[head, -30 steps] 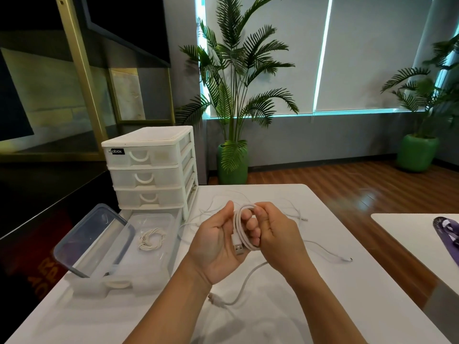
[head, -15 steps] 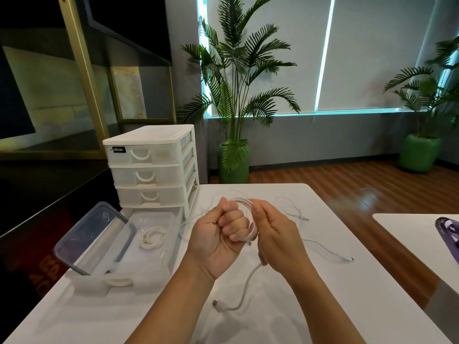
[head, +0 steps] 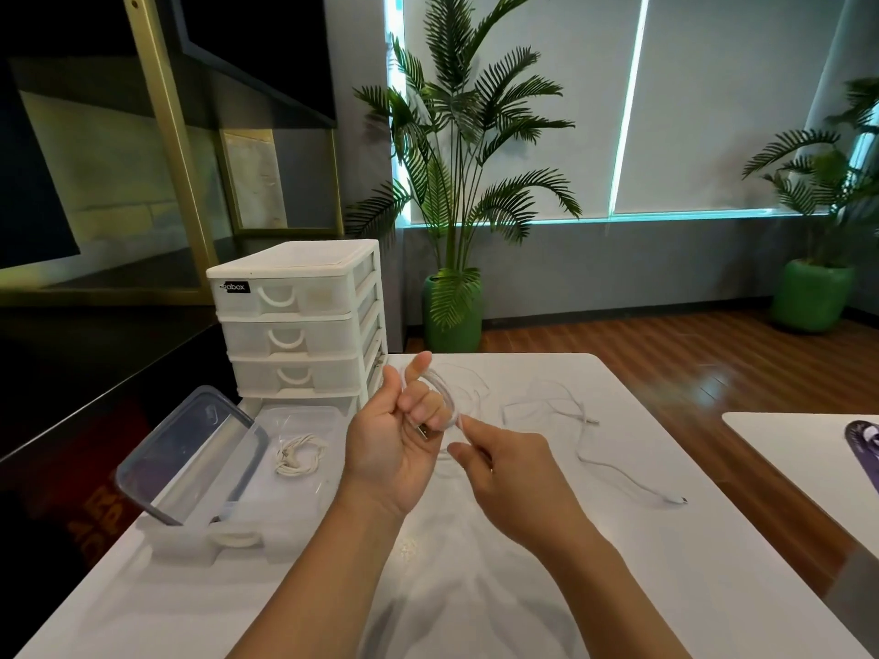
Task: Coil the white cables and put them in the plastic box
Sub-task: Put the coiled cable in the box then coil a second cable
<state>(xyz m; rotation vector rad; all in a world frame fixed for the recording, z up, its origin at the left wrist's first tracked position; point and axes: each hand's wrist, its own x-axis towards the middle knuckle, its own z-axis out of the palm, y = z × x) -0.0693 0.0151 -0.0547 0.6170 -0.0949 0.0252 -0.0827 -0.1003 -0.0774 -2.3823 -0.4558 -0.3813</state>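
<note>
The left hand [head: 397,449] holds a looped white cable [head: 444,401] just right of the plastic box [head: 247,539]. The right hand [head: 511,473] pinches the cable's end. A coiled cable [head: 299,456] lies in the box.

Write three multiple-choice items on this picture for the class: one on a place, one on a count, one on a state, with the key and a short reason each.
1. Where does the coiled cable lie?
A. in the plastic box
B. on top of the drawer unit
C. on the floor

2. How many drawers remain in the drawer unit?
A. one
B. three
C. five

3. What is the left hand doing?
A. resting flat on the table
B. holding a looped cable
C. closing the lid

Key: 1 A, the coil rests on the box's floor. 2 B, three handles are stacked there. 3 B, its fingers curl inside the loops, while the right hand pinches the strand.
</note>
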